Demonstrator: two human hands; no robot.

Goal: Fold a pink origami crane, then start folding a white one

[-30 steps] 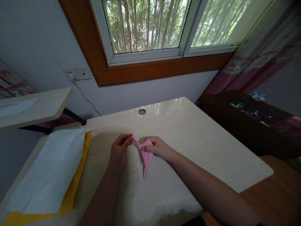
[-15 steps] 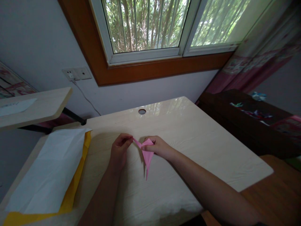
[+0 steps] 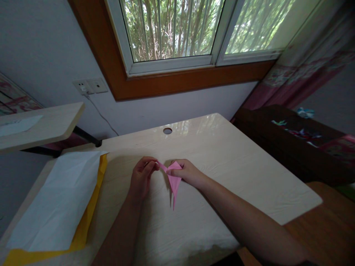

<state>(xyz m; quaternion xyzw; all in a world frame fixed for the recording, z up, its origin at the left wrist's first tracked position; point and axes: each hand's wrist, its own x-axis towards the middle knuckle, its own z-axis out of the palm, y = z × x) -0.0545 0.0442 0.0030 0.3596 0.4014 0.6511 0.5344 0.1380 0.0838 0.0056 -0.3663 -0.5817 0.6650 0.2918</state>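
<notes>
Left hand (image 3: 141, 179) is edging closer, pinching the folded pink paper (image 3: 173, 181) at its 10 o'clock tip; right hand (image 3: 187, 173) is gripping its top. The light, easily creased paper is best held at the folds.

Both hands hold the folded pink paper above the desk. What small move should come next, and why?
Probably the left hand should draw the thin flap a little further outward. Its fingertips pinch that flap's tip, while the right hand grips the upper body of the pink paper, whose long point hangs down toward the desk. The flap is only partly spread.
</notes>
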